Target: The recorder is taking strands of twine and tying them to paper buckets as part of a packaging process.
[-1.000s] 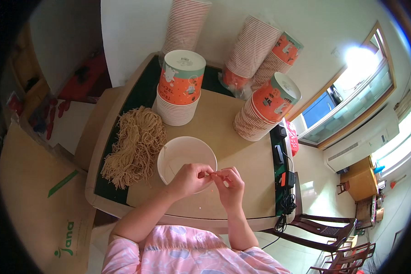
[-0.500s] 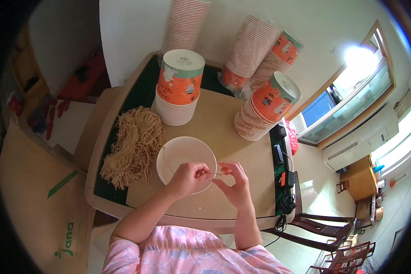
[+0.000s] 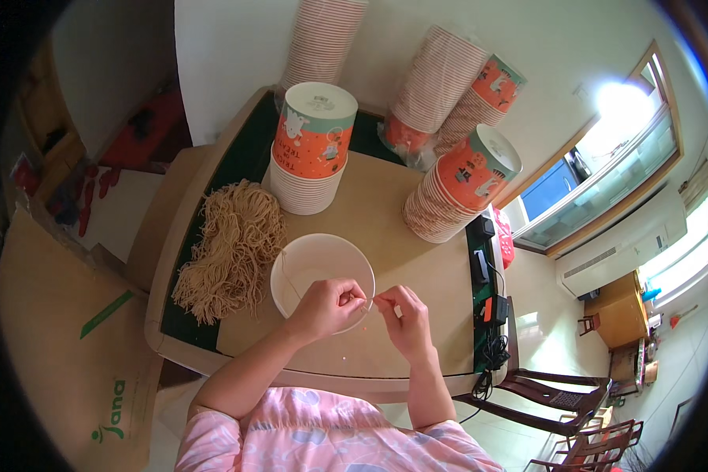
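A white paper bucket (image 3: 313, 256) stands mouth up in front of me. From the left of its rim, a thin tan cord (image 3: 285, 274) runs down inside toward my left hand. Over the bucket's near right rim, my left hand (image 3: 326, 309) is closed in a pinch on the cord. Facing it, my right hand (image 3: 405, 318) pinches the cord's end, fingertips almost touching the left hand's. The exact spot between the fingers is partly hidden. To the left lies a loose heap of tan cords (image 3: 230, 256).
Behind the bucket stands an upside-down stack of orange-and-green printed buckets (image 3: 315, 145); a similar stack (image 3: 466, 181) leans at the right. Plastic-wrapped stacks (image 3: 435, 82) stand at the back wall. A power strip (image 3: 489, 307) lines the table's right edge. A cardboard box (image 3: 71, 338) is at the left.
My right hand has closed from spread fingers into a pinch on the cord's end. My left hand has barely moved.
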`<state>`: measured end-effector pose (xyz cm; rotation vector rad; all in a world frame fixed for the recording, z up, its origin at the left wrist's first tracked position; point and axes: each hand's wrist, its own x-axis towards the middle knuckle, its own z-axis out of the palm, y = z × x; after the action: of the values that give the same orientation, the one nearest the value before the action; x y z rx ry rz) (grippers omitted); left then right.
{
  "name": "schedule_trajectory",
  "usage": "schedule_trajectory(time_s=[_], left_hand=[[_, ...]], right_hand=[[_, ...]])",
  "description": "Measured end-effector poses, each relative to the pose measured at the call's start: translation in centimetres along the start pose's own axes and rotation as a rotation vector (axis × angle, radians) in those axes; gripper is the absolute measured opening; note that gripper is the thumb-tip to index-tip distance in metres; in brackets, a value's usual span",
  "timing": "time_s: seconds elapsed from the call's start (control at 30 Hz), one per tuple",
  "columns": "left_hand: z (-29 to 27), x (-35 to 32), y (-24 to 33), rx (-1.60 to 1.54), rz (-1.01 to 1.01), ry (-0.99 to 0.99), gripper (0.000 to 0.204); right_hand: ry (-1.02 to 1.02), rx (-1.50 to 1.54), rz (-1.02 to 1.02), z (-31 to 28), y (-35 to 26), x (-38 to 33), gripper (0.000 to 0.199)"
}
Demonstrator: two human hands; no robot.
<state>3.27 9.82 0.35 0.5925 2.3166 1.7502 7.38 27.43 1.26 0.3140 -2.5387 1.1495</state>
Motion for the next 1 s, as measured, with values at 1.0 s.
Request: schedule_trajectory(time_s=[1.0], left_hand=[[-1.2,3.5,-3.2,-0.413,-0.676,-0.521,0.035]], right_hand=[[0.164,-0.03,-0.209,4.1,0.2,-1.8,0.014]])
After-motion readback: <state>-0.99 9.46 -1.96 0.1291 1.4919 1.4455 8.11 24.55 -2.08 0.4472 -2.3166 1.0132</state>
